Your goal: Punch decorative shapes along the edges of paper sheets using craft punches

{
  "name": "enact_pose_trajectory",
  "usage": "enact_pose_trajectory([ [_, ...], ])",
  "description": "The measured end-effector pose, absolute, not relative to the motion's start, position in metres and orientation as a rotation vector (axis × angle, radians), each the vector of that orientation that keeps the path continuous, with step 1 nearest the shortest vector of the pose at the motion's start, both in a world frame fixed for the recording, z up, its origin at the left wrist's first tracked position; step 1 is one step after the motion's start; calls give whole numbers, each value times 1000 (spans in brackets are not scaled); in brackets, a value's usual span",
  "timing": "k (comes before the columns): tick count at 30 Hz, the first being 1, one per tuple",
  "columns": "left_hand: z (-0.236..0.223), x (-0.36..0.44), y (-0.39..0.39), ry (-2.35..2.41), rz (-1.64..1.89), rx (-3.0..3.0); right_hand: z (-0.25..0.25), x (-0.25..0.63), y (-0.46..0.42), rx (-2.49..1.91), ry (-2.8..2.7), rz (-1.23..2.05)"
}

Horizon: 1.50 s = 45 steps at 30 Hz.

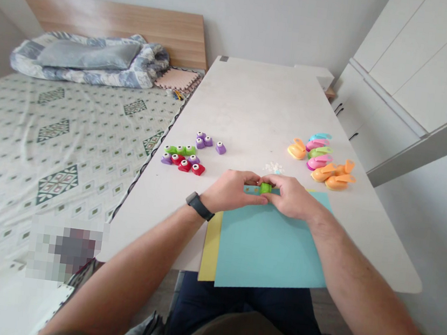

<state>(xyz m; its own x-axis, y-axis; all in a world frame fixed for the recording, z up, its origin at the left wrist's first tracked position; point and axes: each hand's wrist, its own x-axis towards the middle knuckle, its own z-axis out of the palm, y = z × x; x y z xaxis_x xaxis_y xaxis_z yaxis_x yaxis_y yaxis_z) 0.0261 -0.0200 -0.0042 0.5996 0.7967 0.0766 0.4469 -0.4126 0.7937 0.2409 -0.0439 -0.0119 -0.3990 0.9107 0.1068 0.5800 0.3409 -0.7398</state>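
Between my two hands is a small green craft punch [265, 188], set at the far edge of a light blue sheet of paper [271, 244]. My left hand [239, 191], with a dark watch on its wrist, closes its fingers on the punch from the left. From the other side my right hand [290, 196] grips it too. Small punched holes show in the blue paper beside the punch. A yellow sheet [210, 247] lies beneath the blue one, showing along its left side. Small white and blue paper bits [274, 168] are scattered just beyond my hands.
Several small purple, green and red punches [184, 165] stand to the left, with a lone purple punch [220, 147] near them. Larger lever punches [324, 172] in orange, pink, green and blue sit at the right. A bed [89, 134] adjoins the white table [256, 101] on the left.
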Motion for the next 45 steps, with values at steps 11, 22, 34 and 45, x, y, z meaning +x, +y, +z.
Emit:
enact_pose_trajectory([
  [11, -9, 30, -21, 1018, 541, 2134, -15, 239, -43, -1290, -2116, 846],
  [22, -7, 31, -25, 997, 514, 2213, -19, 238, -43, -1278, -2113, 847],
  [34, -10, 32, -27, 1022, 522, 2226, -18, 236, -45, -1283, -2110, 818],
  [45, -9, 26, -22, 1015, 543, 2069, -13, 237, -46, -1251, -2125, 831],
])
